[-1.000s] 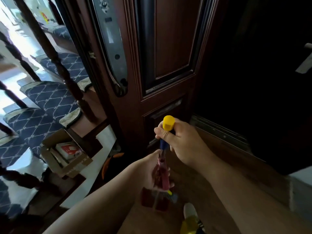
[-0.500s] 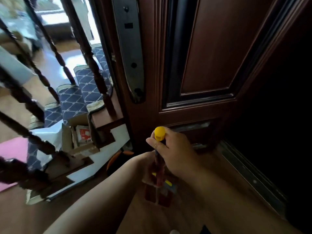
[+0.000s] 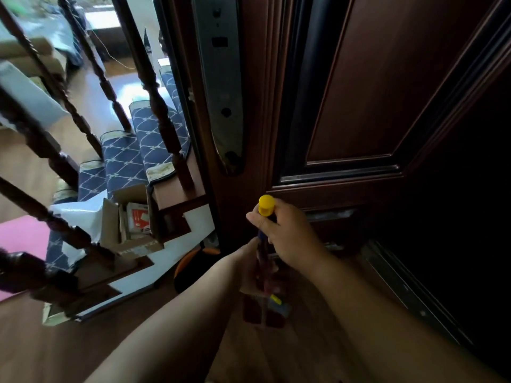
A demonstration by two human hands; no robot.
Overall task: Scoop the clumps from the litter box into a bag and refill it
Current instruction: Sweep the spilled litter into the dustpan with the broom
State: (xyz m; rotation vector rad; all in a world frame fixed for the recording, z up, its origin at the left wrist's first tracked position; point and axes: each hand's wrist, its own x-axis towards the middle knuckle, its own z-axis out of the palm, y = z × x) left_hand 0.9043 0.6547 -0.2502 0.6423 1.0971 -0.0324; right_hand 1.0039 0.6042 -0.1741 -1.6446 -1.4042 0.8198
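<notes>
Both hands had drifted lower-right, right hand point(image 3: 287, 230) gripping the yellow-capped handle point(image 3: 266, 207), left hand point(image 3: 253, 268) holding its shaft; loosening could drop it.

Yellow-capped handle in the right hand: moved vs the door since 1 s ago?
Cannot tell. The camera itself swung, so the dark wooden door shifted in view too; the yellow-capped handle sits in front of the door's lower panel as before.

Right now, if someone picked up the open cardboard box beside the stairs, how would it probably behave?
The cardboard box probably feels light, since only a few flat packets show inside. Its flaps stand open, so the walls may flex if gripped by them. The loose contents could slide or spill if it tilts.
</notes>
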